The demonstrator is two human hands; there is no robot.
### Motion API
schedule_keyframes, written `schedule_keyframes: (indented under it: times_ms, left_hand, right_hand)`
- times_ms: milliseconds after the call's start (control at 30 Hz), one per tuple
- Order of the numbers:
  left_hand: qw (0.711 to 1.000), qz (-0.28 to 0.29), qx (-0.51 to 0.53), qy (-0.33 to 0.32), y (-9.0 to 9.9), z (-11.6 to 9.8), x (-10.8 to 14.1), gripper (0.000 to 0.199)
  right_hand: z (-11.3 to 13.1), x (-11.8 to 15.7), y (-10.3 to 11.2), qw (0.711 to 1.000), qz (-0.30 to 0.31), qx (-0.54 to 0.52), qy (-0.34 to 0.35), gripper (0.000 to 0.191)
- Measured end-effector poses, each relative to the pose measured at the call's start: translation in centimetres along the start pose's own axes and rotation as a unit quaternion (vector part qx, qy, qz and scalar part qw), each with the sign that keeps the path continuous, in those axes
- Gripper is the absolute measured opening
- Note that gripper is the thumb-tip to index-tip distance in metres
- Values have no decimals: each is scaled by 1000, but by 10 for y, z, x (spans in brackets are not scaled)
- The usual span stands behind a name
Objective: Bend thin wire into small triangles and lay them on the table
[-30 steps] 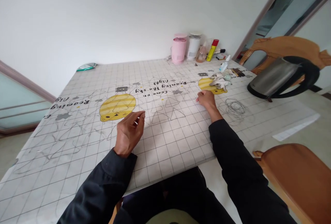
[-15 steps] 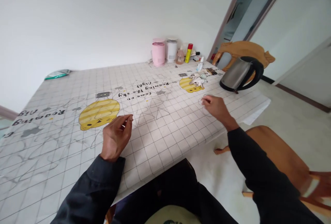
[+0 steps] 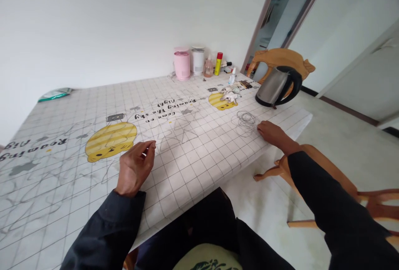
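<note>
My left hand (image 3: 134,168) hovers over or rests on the near part of the table, thumb and fingertips pressed together. Whatever lies in that pinch is too fine to make out. At the right, my right hand (image 3: 274,136) is low by the table's near edge with its fingers closed; anything inside them is hidden. Just left of its fingertips is a loose, tangled coil of thin dark wire or thread (image 3: 247,119). Faint thin lines run over the cloth, and I cannot tell strands from its marbled pattern.
A checked tablecloth (image 3: 193,166) covers the table. An electric kettle (image 3: 274,87) stands beyond my right hand, near white gloves (image 3: 230,95). Toward the wall are a pink canister (image 3: 182,65), a yellow can (image 3: 218,64) and small bottles. A green packet (image 3: 55,95) lies far left; wooden chairs (image 3: 324,166) stand right.
My right hand has moved right and lower, off the coil, which now shows fully. My left hand keeps its pinch almost in place. The view has turned slightly right.
</note>
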State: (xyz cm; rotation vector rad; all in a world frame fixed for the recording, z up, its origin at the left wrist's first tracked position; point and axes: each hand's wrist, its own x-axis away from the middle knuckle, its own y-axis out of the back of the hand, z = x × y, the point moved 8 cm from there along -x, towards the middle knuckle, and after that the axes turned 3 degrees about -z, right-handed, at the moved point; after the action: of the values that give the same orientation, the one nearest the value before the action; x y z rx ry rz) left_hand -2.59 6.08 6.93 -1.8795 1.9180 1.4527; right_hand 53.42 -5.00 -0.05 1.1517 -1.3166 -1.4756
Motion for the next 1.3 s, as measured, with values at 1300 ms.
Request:
schedule_keyframes:
  times_ms: [1300]
  left_hand:
    - [994,104,14,-32,-30,4,13,28]
  right_hand:
    - [-61,-23,38,639,-392,-591,-297,19]
